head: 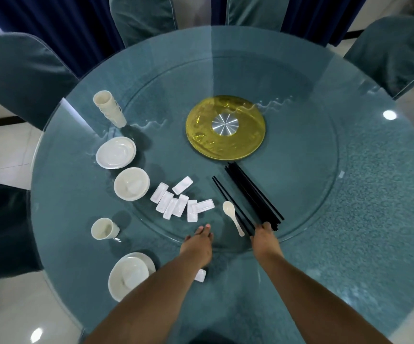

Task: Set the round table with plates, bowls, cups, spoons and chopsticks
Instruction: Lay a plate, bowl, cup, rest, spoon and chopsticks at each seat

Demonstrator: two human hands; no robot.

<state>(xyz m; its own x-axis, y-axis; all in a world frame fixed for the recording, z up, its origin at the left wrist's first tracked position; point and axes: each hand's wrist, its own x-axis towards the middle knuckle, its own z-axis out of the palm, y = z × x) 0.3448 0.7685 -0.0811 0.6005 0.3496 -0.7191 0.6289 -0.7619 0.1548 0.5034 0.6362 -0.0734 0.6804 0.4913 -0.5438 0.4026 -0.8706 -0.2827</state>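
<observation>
My right hand grips the near ends of a bundle of black chopsticks lying on the glass turntable. A white spoon lies just to their left. With fingers straight, my left hand rests on the glass, just below several white chopstick rests. On the left are a cup stack, a plate stack and a bowl stack. At the near left, a single cup stands beyond a plate that holds a bowl. One rest is half hidden by my left forearm.
The round table has a teal cloth under glass. A yellow hub with a metal disc marks its middle. Teal-covered chairs stand around the rim, and another chair is at the far right.
</observation>
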